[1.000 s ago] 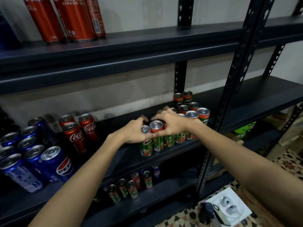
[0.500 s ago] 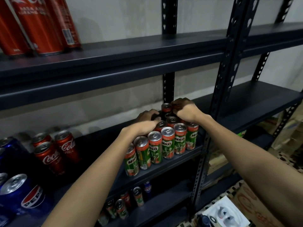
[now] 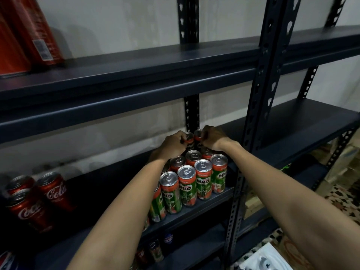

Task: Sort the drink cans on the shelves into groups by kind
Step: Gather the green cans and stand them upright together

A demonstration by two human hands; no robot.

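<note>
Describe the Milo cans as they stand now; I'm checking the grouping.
The Milo cans are slim metal cans, green with red bands and silver pull-tab tops. They stand upright, packed close in rows at the right end of the middle shelf, beside an upright post. The left hand and right hand each grip one of the two rearmost cans. Some cans are hidden by the arms.

Head-worn view, forward and down, close before the middle shelf (image 3: pixel 194 209).
</note>
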